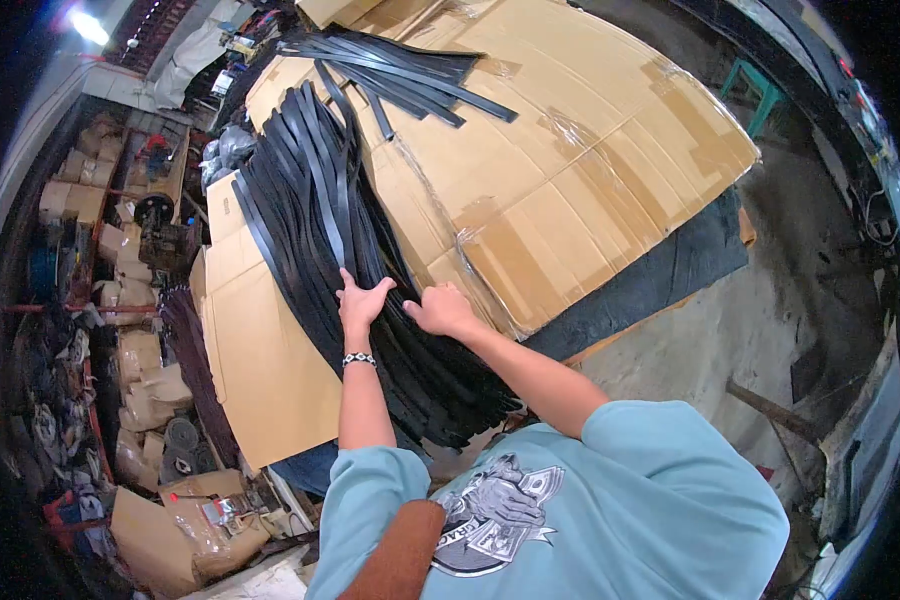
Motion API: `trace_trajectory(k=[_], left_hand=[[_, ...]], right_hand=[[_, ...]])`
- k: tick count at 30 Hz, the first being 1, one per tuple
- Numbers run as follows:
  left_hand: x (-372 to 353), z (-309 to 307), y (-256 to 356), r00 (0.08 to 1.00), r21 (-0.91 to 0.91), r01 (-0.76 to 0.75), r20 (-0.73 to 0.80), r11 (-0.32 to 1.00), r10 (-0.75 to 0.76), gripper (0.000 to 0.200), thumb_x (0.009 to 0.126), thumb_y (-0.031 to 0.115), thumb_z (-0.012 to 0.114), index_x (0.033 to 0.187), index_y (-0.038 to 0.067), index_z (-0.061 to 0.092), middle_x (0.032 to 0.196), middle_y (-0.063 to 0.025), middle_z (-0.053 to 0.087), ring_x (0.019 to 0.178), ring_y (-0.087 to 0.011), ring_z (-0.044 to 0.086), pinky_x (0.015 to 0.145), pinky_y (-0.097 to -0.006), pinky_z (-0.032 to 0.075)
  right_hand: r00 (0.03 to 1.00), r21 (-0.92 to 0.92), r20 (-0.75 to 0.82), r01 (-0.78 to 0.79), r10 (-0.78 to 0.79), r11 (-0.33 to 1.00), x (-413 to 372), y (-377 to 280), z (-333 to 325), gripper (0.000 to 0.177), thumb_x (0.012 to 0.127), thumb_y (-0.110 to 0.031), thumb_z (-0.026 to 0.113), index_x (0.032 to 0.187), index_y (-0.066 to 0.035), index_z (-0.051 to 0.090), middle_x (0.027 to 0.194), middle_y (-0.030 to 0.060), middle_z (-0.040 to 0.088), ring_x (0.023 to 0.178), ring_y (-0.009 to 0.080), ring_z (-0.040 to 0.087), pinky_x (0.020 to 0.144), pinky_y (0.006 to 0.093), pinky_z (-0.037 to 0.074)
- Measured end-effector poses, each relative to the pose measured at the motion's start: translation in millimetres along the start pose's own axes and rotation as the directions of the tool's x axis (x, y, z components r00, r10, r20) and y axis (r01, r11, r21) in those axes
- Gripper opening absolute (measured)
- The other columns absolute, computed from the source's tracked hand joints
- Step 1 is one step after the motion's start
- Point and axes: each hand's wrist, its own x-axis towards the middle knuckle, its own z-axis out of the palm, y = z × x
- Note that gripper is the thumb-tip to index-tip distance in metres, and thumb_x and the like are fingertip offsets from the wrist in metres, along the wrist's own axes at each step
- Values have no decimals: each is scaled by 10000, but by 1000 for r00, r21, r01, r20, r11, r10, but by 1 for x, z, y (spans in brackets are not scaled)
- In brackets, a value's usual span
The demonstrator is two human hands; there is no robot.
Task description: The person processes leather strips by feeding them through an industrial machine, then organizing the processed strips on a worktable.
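Note:
A thick bundle of long, flat black straps (305, 215) lies over the cardboard and hangs toward me past its near edge. My left hand (363, 303) rests on top of the bundle with thumb and fingers spread. Beside it, at the bundle's right edge, my right hand (444, 311) is closed, its fingers curled and its thumb against a black strap; the fingertips are partly hidden. Farther back, a second fan of black strips (410, 75) lies across the cardboard.
Flattened, taped cardboard (590, 190) covers the work surface, with a dark sheet (660, 275) under its right side. Packed shelves (120, 260) line the left, and an open carton (205, 535) stands below. A green stool (753, 92) stands at the far right.

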Motion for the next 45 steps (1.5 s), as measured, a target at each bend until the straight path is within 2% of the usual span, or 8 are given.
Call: trace_trajectory(k=[6, 24, 29, 30, 31, 34, 42, 45], left_hand=[[-17, 12, 11, 994, -34, 102, -33, 994, -104, 1374, 626, 663, 802, 1595, 142, -22, 1597, -343, 51, 1465, -534, 127, 1138, -645, 242], [-56, 29, 23, 900, 146, -149, -389, 978, 195, 1319, 600, 674, 799, 1592, 116, 133, 1618, -305, 30, 1494, -496, 0, 1100, -760, 69], [-78, 44, 46, 963, 190, -92, -232, 977, 136, 1249, 622, 591, 798, 1591, 124, 165, 1627, -280, 55, 1495, -493, -31, 1081, -778, 50], [-72, 47, 44, 955, 149, -104, -260, 983, 141, 1183, 648, 473, 804, 1591, 134, 176, 1627, -282, 59, 1495, -494, -34, 1099, -755, 26], [-69, 47, 43, 952, 134, -131, -261, 982, 163, 1139, 671, 430, 794, 1587, 125, 190, 1625, -288, 49, 1494, -500, -31, 1102, -748, 12], [-67, 44, 41, 956, 55, -146, -250, 988, 155, 1036, 682, 311, 756, 1570, 119, 258, 1632, -269, 62, 1499, -489, -23, 1116, -723, -16], [-53, 34, 59, 980, 50, -52, -189, 997, 60, 977, 665, 282, 713, 1543, 105, 323, 1641, -231, 100, 1505, -471, 3, 1133, -705, 7], [-50, 34, 59, 987, 47, -35, -158, 998, 42, 982, 648, 290, 719, 1530, 83, 341, 1633, -248, 122, 1502, -484, 13, 1134, -701, 2]], right_hand=[[964, 731, 253, -243, 78, 638, -13, 34, -16, 676, 886, -537, 651, 1175, 74, 660, 1074, 209, 710, 944, 263, 673, 877, 391, 520], [952, -232, 307, 98, -23, 968, -74, 31, 4, 714, 777, -510, 717, 1058, 141, 635, 1005, 355, 663, 961, 452, 664, 848, 487, 518], [505, -218, 862, 326, 26, 920, 15, -2, -81, 675, 838, -570, 657, 916, 100, 687, 821, 270, 695, 787, 339, 693, 759, 420, 532], [590, 123, 775, 215, -229, 969, 49, 4, -95, 547, 884, -486, 634, 843, 54, 712, 770, 180, 707, 722, 235, 695, 709, 368, 539], [710, -248, 703, 301, -43, 921, 106, 6, -95, 405, 910, -369, 618, 814, 10, 723, 759, 109, 717, 694, 184, 691, 658, 348, 547], [931, 704, 326, -357, 167, 615, 247, -7, -83, 639, 913, -510, 626, 1149, 84, 608, 840, 200, 708, 753, 254, 718, 665, 359, 603], [865, 335, 470, -361, 177, 871, 402, -82, -80, 834, 763, -728, 665, 1032, 62, 674, 794, 155, 679, 666, 277, 662, 562, 399, 565], [977, 342, 204, -136, 68, 930, 485, -83, -61, 893, 742, -666, 724, 1137, 129, 638, 1075, 279, 681, 973, 366, 683, 831, 406, 527]])
